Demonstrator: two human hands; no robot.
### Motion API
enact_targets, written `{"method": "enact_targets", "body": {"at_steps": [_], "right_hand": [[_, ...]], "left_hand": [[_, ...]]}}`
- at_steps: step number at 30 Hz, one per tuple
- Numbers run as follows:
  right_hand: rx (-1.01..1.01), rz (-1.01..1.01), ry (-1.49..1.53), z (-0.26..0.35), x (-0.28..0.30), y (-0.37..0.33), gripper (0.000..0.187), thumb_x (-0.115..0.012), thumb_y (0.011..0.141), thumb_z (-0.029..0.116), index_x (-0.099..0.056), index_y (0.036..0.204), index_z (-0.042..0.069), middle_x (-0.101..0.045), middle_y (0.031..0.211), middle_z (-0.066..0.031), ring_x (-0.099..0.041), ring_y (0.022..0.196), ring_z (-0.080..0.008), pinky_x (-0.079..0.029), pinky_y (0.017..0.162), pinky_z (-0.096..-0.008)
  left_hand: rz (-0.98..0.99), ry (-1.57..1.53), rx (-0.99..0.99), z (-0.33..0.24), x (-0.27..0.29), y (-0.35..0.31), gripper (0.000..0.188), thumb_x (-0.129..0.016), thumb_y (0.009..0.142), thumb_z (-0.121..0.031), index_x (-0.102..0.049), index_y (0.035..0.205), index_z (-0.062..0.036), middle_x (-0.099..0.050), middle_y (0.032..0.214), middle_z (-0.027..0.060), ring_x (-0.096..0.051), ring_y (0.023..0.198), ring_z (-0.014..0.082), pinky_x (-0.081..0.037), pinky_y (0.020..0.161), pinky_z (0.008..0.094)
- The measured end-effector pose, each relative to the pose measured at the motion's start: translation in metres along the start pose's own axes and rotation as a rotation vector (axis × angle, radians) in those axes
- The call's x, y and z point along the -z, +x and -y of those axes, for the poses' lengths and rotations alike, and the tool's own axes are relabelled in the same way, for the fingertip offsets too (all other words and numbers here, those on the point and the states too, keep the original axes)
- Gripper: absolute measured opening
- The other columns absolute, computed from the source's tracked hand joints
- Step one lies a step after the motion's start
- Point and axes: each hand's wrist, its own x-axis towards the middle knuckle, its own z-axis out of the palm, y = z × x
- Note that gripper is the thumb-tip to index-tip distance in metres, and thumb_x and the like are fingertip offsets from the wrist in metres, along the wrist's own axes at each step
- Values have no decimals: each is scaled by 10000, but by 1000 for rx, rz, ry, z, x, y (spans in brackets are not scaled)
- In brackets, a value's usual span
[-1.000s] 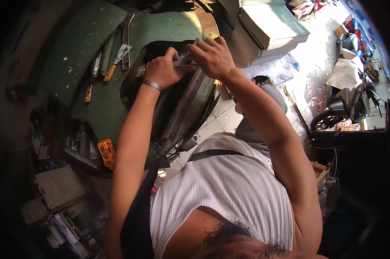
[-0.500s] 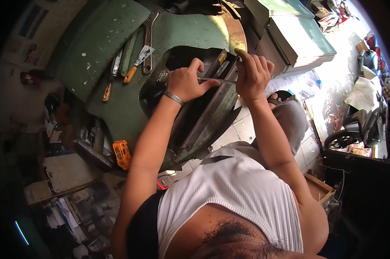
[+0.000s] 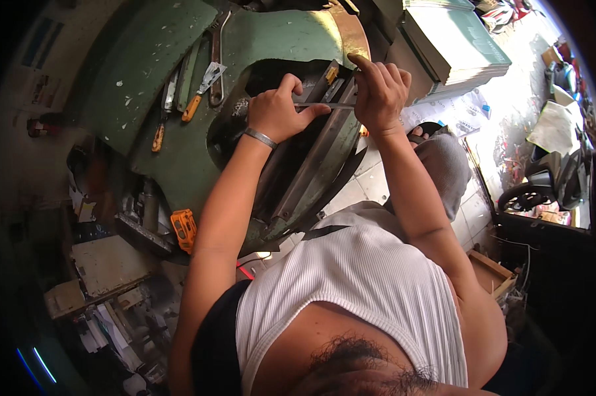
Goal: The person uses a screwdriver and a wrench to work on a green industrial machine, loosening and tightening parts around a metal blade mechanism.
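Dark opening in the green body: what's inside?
A dark bar and a yellow piece show near its upper right end. The left hand and thin strip cover part; the rest is too dark to tell.

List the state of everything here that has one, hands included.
Left hand: fingers curled, thumb out, holding
Right hand: fingers curled, holding
Thin strip: straight, spanning from hand to hand
Bracelet: worn on the left wrist
Wrench: lying down, unheld
Scraper: lying beside the wrench, unheld
Green machine: dark opening uncovered
Stack: piled flat, sunlit
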Motion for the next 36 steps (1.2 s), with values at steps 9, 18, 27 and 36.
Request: {"method": "enact_targets", "body": {"at_steps": [9,18,27,36], "right_hand": [[-25,7,13,-13,-22,11,246,-734,848,185,-739,1089,236,-672,821,65,-588,739,-165,-375,759,-343],[23,28,33,-30,-43,24,228,-744,858,204,-737,1084,233,-645,775,45,-592,728,-180,-377,750,-350],[-52,44,91,-25,-40,26,258,-651,931,173,-718,1177,211,-711,902,12,-642,803,-181,-382,783,-353],[-19,-2,127,-35,-43,29,156,-720,896,246,-714,1045,200,-703,837,7,-647,785,-213,-396,769,-374]], "left_hand": [[-29,-21,155,-10,3,6,706,-770,737,-743,-578,995,-114,-738,819,144,-738,825,392,-563,727,484],[-125,-23,225,-13,-2,15,705,-774,731,-753,-609,962,-108,-705,771,105,-719,753,359,-556,678,461],[47,-57,119,2,5,11,471,-694,882,-618,-673,970,-156,-750,829,137,-732,839,388,-559,737,500],[-103,4,106,-12,-3,9,503,-720,884,-592,-676,855,-92,-698,706,118,-703,720,366,-538,652,463]]}}
